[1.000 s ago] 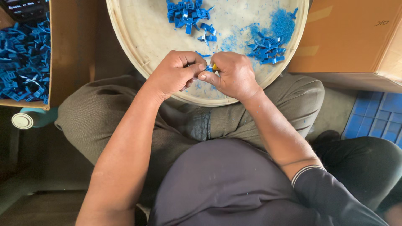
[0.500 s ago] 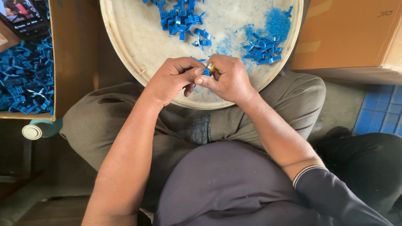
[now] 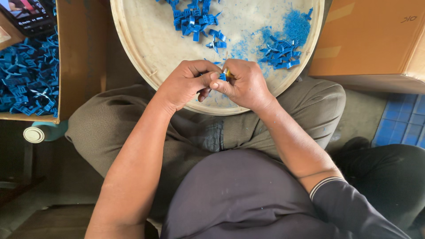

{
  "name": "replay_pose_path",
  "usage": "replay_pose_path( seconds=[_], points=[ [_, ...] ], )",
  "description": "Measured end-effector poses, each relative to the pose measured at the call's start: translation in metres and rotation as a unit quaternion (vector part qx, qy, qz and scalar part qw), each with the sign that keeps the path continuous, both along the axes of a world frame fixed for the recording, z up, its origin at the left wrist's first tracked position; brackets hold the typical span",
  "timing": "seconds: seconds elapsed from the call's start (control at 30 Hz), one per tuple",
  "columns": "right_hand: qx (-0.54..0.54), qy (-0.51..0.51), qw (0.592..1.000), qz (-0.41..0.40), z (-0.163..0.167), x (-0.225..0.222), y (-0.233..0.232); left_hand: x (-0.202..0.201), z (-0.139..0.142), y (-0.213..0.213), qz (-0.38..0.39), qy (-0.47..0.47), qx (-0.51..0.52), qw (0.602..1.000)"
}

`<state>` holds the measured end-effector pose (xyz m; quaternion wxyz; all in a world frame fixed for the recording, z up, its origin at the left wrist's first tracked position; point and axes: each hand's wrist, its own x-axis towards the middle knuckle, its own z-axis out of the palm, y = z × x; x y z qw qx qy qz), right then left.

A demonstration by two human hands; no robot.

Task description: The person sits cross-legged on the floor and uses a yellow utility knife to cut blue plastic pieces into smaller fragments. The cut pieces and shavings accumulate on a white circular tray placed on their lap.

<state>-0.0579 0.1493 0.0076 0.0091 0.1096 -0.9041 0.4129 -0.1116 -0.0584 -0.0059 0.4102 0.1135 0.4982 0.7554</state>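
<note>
compared with the frame half a second ago, both hands remain pressed together at the near rim of the tray, and the view has shifted only slightly; the grip is unchanged.

hands: the left hand is curled narrow, thumb and forefinger pinched onto a small blue plastic piece. the right hand is likewise curled tight, thumb pressed against the same piece from the 3 o'clock side, with a sliver of a yellow tool showing between its fingers. what kind of tool this is cannot be told. the fingertips of both hands touch at the piece.

location of the piece: it sits between the two thumbs, just above the 6 o'clock edge of the round pale tray, which rests on the person's lap.

tray contents: a cluster of loose blue pieces lies toward 12 o'clock from the hands. a second cluster lies toward 2 o'clock, with a patch of blue shavings beside it.

surroundings: a cardboard box at 9 o'clock of the tray holds a heap of blue parts. a phone lies at its far corner. a closed cardboard box stands at 3 o'clock of the tray. a white-capped bottle lies below the open box.
</note>
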Motion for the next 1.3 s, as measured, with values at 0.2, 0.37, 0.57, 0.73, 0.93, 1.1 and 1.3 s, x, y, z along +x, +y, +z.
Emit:
replay_pose_path(
  seconds=[0.2,0.37,0.57,0.73,0.93,1.1,1.3],
  points=[
    [0.003,-0.002,1.0,-0.002,-0.0013,0.001,-0.0009,0.0001,0.0025,-0.0008,-0.002,-0.007,-0.005,1.0],
    [-0.002,-0.009,1.0,-0.024,0.0021,0.0004,-0.0013,-0.0008,0.0045,-0.0004,0.005,-0.009,0.003,1.0],
    [0.01,-0.019,1.0,-0.011,0.0011,0.0014,-0.0019,0.0,0.0022,-0.002,-0.005,-0.016,-0.004,1.0],
    [0.005,-0.015,1.0,-0.002,0.0017,0.0015,-0.0017,-0.0004,0.0005,-0.0015,-0.01,-0.012,0.005,1.0],
    [0.014,-0.004,1.0,-0.002,-0.0002,0.0017,-0.0036,-0.0008,0.0006,-0.0022,-0.001,-0.005,0.008,1.0],
    [0.048,0.028,0.998,0.003,-0.0017,0.0012,-0.0051,0.0,0.0,-0.0035,0.011,-0.01,0.008,1.0],
    [-0.01,0.025,0.998,-0.065,-0.0004,-0.0025,-0.0071,-0.0009,0.0033,0.0009,0.07,0.005,-0.03,0.997]
  ],
)
